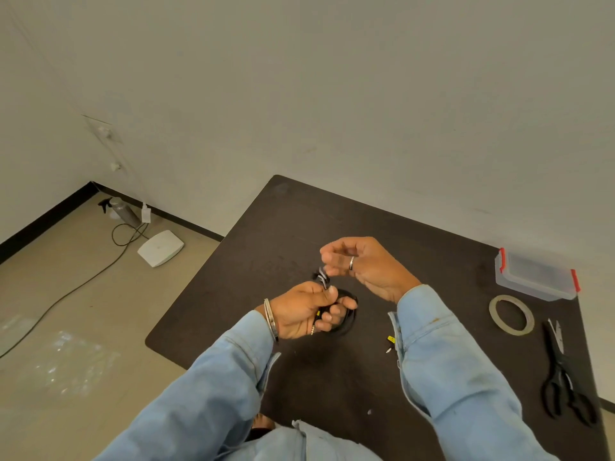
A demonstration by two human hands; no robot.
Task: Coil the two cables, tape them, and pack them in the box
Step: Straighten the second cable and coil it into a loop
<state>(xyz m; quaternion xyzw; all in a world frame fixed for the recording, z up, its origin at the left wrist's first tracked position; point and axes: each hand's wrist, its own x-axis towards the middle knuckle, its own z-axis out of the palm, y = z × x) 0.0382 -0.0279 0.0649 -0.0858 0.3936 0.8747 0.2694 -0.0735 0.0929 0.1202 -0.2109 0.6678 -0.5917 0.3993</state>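
My left hand (309,307) grips a small black coil (346,311) just above the bench (266,261), fingers curled round the bundled loops, a plug tip poking out below my palm. My right hand (359,264) hovers just beside it with fingers bent, its fingertips (329,269) pinching a black-and-white striped bit (321,276) that sticks up from the top of the coil; whether that is tape or a cable end I cannot tell

So I judge this first cable to be coiled and in the middle of being bound. A second cable seems to lie near my right sleeve: only a yellow-marked plug (390,342) shows on the bench, the rest hidden under my arm, so I cannot say whether it is coiled yet

The tape roll (511,315) lies flat to my right, well apart from my hands, with the scissors (565,377) just beside it nearer me. The box (535,274), clear with red clips, sits at the far right of the bench with its lid on; I can't make out anything inside

What is left, as I read it: finish binding this coil, deal with the second cable the same way, open the box and pack both in
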